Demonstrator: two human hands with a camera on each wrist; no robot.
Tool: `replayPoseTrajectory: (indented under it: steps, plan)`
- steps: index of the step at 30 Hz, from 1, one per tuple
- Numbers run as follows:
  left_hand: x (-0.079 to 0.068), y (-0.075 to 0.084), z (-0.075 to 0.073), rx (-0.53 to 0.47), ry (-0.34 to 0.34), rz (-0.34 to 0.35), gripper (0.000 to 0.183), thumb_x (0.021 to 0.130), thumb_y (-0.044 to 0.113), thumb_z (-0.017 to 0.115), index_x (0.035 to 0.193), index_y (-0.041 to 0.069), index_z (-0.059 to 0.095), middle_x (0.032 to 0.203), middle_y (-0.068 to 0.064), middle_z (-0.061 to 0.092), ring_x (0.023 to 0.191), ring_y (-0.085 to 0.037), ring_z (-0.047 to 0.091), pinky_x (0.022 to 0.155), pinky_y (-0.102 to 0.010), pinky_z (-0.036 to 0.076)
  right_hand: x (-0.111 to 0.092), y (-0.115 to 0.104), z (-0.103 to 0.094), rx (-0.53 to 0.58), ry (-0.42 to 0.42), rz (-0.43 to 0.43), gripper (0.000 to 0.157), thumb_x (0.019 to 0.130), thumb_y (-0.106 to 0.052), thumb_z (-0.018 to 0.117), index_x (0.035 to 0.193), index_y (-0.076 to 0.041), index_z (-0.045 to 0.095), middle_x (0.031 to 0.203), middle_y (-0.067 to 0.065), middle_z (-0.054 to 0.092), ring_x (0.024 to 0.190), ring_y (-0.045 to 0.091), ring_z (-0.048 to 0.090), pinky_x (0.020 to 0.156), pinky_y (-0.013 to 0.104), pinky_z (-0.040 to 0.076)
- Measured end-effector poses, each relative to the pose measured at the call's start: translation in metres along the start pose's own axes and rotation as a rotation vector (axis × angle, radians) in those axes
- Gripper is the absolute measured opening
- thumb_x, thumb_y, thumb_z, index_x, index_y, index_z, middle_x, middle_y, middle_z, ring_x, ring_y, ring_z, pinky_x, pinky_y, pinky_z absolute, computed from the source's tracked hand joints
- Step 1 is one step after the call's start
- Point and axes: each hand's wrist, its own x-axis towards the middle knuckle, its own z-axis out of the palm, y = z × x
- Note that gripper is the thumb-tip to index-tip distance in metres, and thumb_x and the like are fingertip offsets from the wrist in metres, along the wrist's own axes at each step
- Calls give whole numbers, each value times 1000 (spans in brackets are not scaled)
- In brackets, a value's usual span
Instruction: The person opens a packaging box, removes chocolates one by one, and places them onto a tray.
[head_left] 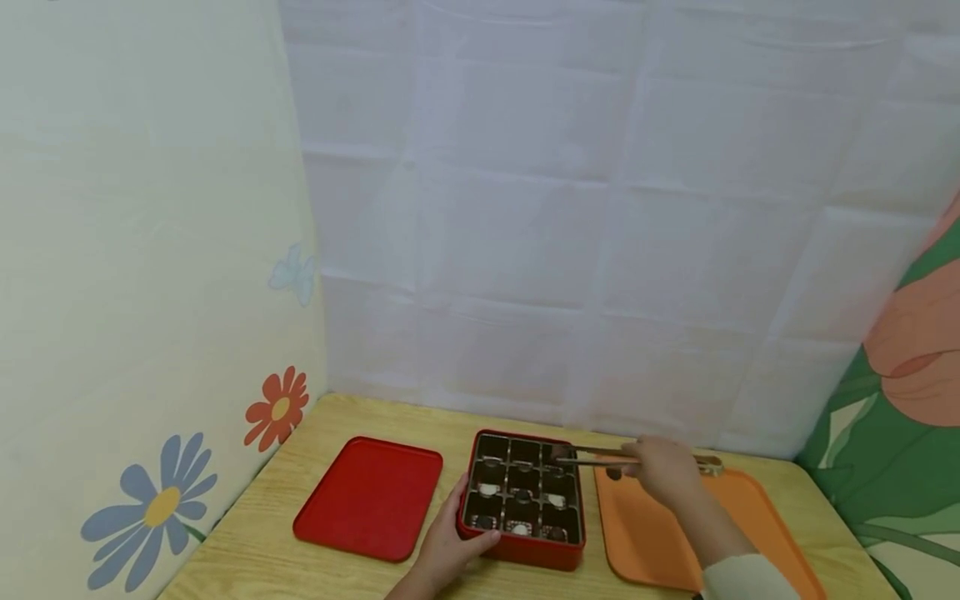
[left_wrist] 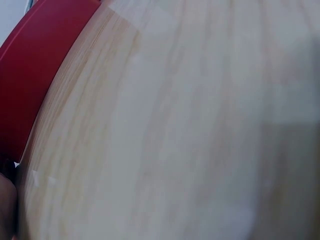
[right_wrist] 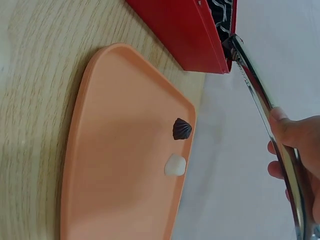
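A red box with a dark divided insert stands on the table, several of its compartments holding dark or white chocolates. My left hand grips the box at its near left corner, thumb at the front rim and fingers along the side. Metal tongs are in my right hand, which squeezes them around the middle. Their tips reach into the far right compartment, at a dark chocolate; whether they still pinch it cannot be told. The left wrist view shows only the box's red wall and bare wood.
Right of the box lies an orange tray, with a dark ridged chocolate and a white chocolate near its far edge. A red lid lies flat on the left. White cloth hangs behind the wooden table.
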Motion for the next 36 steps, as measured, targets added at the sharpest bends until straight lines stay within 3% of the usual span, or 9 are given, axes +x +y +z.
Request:
replayPoseTrajectory:
  steps: [7, 17, 22, 30, 36]
  plan:
    - [1, -1, 0, 12, 2, -10, 104, 76, 38, 84, 157, 14, 24, 152, -26, 36, 136, -48, 38, 101, -64, 40, -14, 18, 3, 46, 73, 8, 33, 81, -30, 75, 110, -12, 73, 99, 6, 71, 90, 29, 67, 78, 56, 51]
    - [1, -2, 1, 13, 6, -6, 104, 75, 37, 85, 156, 13, 24, 151, -26, 38, 135, -46, 40, 101, -64, 40, -33, 42, 8, 111, 48, 98, 40, 84, -32, 72, 117, -10, 71, 105, 12, 72, 93, 33, 68, 74, 53, 52]
    - [2, -2, 1, 16, 2, -11, 104, 75, 38, 84, 157, 14, 24, 151, -26, 38, 135, -46, 40, 101, -64, 40, -42, 58, 15, 137, 21, 158, 43, 85, -35, 71, 119, -10, 70, 107, 15, 71, 89, 34, 68, 68, 50, 52]
    - [2, -2, 0, 23, 2, -8, 104, 75, 39, 84, 157, 15, 24, 152, -25, 38, 136, -46, 39, 101, -64, 39, -57, 80, 26, 172, -64, 266, 44, 88, -36, 69, 122, -7, 68, 115, 19, 69, 101, 41, 64, 76, 61, 47]
    - [1, 0, 0, 8, 3, 5, 104, 76, 37, 84, 156, 14, 24, 152, -25, 37, 136, -47, 38, 102, -64, 39, -66, 93, 32, 181, -98, 305, 44, 88, -36, 69, 121, -6, 68, 114, 22, 67, 97, 42, 64, 70, 59, 48]
